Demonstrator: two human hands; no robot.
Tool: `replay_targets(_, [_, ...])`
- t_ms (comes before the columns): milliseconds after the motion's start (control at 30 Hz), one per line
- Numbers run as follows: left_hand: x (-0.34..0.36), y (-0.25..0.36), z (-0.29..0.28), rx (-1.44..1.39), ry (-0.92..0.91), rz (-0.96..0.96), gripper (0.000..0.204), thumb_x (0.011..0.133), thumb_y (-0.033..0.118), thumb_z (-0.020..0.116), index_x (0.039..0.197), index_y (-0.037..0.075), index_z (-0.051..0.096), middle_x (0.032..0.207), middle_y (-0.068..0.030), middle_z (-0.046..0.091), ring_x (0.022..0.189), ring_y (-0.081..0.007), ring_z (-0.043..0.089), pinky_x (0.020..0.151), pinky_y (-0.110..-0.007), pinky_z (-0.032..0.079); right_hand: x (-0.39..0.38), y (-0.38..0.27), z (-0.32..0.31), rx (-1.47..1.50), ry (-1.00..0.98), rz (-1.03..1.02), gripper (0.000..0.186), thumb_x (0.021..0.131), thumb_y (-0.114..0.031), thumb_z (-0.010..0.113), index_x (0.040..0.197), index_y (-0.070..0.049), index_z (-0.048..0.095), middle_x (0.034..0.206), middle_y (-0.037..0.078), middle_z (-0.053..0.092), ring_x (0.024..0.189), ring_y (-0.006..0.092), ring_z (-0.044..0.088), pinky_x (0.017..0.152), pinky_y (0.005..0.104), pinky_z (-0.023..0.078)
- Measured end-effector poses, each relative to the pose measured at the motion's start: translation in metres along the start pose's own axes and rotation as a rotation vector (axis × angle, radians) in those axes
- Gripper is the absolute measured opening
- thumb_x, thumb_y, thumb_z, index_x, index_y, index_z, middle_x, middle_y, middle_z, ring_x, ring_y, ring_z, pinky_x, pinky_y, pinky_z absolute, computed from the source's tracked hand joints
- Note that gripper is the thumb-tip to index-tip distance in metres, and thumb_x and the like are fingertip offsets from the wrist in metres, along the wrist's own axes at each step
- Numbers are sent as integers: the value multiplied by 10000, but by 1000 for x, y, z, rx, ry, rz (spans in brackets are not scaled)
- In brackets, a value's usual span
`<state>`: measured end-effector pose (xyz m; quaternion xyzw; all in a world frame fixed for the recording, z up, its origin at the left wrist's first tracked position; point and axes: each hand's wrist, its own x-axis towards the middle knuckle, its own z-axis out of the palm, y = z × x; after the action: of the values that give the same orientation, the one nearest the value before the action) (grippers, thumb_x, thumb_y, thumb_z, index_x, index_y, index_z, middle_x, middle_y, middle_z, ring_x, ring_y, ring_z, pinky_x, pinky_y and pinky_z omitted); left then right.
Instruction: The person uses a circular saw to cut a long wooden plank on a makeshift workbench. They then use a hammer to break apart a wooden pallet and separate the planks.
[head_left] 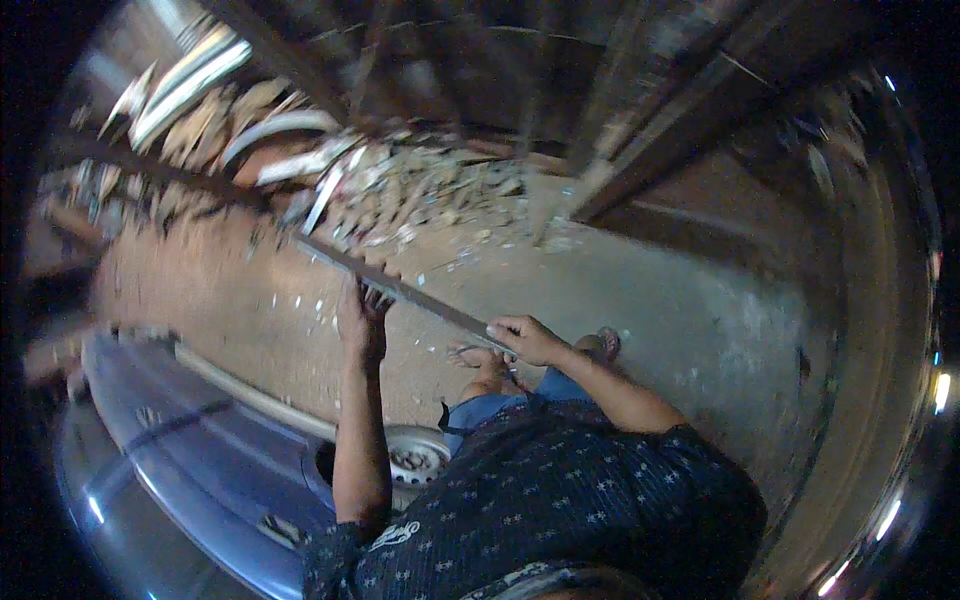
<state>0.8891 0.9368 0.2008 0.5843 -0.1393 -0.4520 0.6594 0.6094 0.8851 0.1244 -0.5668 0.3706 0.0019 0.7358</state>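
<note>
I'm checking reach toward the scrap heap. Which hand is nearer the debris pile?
Left. The left hand grips the long bar farther up, toward the debris pile; the right hand holds its near end.

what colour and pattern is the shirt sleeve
Dark navy shirt with small pale star-like marks, clearest in the head view.

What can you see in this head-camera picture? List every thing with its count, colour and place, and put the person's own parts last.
long bar: one, dark grey, held level across the middle
rubble heap: one, pale grey and brown, upper left on the ground
dirt ground: one stretch, reddish brown, centre left
vehicle body: one, blue, lower left
wheel: one, pale hub, beside the vehicle body
dark beams: several, brown-black, upper right
sandals: two, dark straps, below the bar
left hand: one, gripping the bar mid-length
right hand: one, gripping the bar's near end
</note>
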Motion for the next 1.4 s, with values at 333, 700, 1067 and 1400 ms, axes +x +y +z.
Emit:
replay_targets(333, [-148,-185,328,335,-617,-184,343,995,183,597,1252,-6,473,1124,-130,625,993,-235,658,883,-384,559,-303,178,-221,-200,666,-108,400,833,-328,792,1063,-23,674,942,99,689,872,185,646,799,315,511])
replay_targets(700, [-146,-217,662,530,-883,-26,395,1006,347,587,1137,-26,603,1014,-90,675,952,-161,627,836,-326,511,-450,202,-418,104,1084,-95,421,811,-291,826,1088,-20,659,971,56,686,923,144,632,852,306,513])
replay_targets(1067, [19,-230,859,356,-623,-93,418,983,390,602,1191,28,606,1030,-64,656,900,-145,633,830,-314,515,-390,144,-688,-184,814,21,369,954,-301,658,1163,3,641,968,97,692,877,136,625,795,324,512])
replay_targets(1400, [171,-171,922,112,-139,37,416,994,364,600,1202,5,587,1059,-81,662,940,-160,639,796,-287,505,-228,-1,-925,-414,524,-243,423,884,-368,730,1079,0,655,928,99,696,863,172,636,803,343,507])
